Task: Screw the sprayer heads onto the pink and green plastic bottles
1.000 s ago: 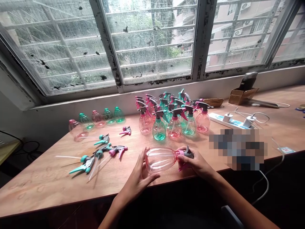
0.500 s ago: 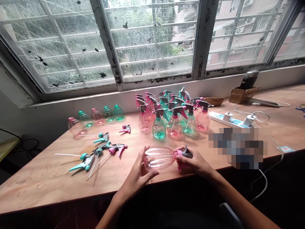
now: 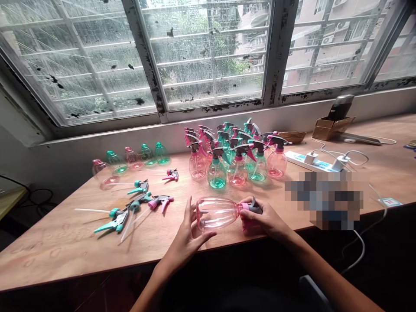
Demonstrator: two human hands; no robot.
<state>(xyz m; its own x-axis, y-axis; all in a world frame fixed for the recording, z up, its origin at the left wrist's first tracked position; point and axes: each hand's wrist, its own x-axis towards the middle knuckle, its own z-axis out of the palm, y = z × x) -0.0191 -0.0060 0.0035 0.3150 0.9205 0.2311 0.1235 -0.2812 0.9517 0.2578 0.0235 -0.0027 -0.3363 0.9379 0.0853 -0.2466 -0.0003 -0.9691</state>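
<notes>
A clear pink spray bottle [image 3: 217,212] lies on its side just above the wooden table's [image 3: 65,247] front edge. My left hand [image 3: 188,236] cups its round base, fingers wrapped round it. My right hand [image 3: 264,220] is closed on the pink and grey trigger head [image 3: 251,207] at the bottle's neck. Behind them stands a cluster of several finished pink and green spray bottles [image 3: 235,156].
Loose trigger heads with dip tubes [image 3: 136,207] lie at the left. Several headless bottles [image 3: 131,159] stand near the window wall. A white power strip with plugs and cables [image 3: 320,164] and a cardboard box [image 3: 331,125] sit at the right. A blurred patch [image 3: 326,200] covers something.
The bottle has turned slightly in my hands and my left fingers have shifted up round its base. Both hands stay in the same place.
</notes>
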